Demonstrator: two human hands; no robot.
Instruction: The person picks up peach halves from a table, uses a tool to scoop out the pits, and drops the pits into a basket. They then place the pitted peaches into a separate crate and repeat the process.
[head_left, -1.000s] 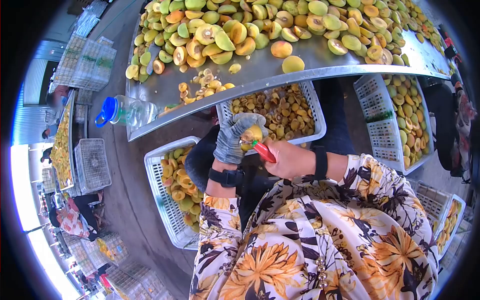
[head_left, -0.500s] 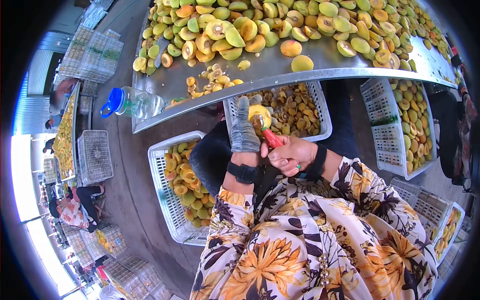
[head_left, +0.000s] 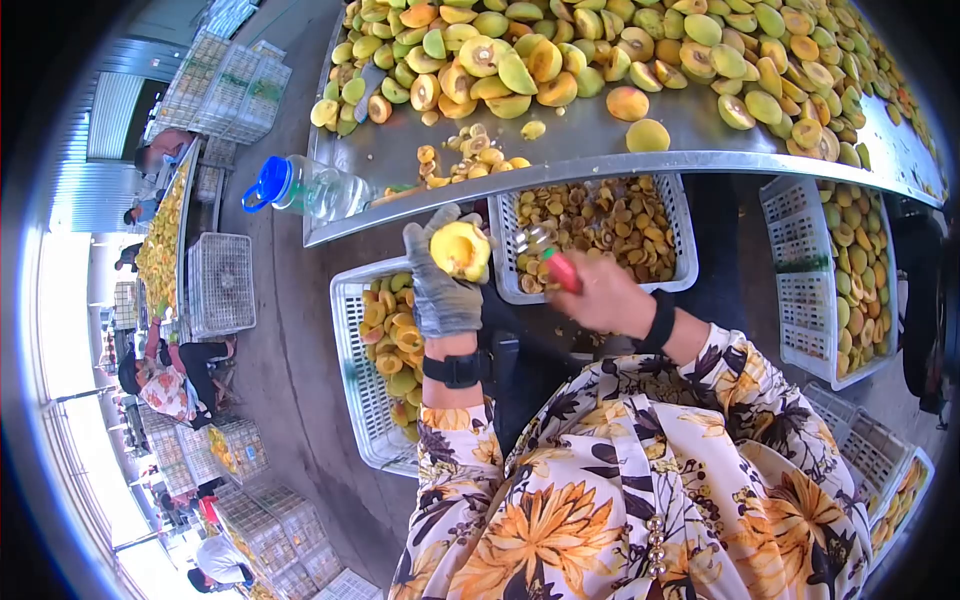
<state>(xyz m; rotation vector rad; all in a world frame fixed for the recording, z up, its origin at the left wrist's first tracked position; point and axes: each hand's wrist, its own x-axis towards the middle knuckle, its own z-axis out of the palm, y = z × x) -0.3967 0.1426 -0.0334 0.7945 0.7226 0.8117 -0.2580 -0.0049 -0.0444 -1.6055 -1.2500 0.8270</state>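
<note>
My left hand, in a grey glove, is closed around a yellow peach half, its cut face turned up and a hollow in its middle. My right hand, bare, grips the red handle of a pitting spoon. The spoon's metal end is blurred and points up and left, apart from the peach half. Below both hands' far side stands a white crate of brownish peach pits and scraps. At my left, another white crate holds yellow-green peach halves.
A metal table carries a large heap of peach halves and a small pile of scraps. A blue-capped bottle lies at its left corner. Another crate of peaches stands right. People work at a table farther left.
My hands have moved apart: the left went left with the peach half, the right moved right with the spoon. The spoon has come out of the peach half. The view has shifted.
</note>
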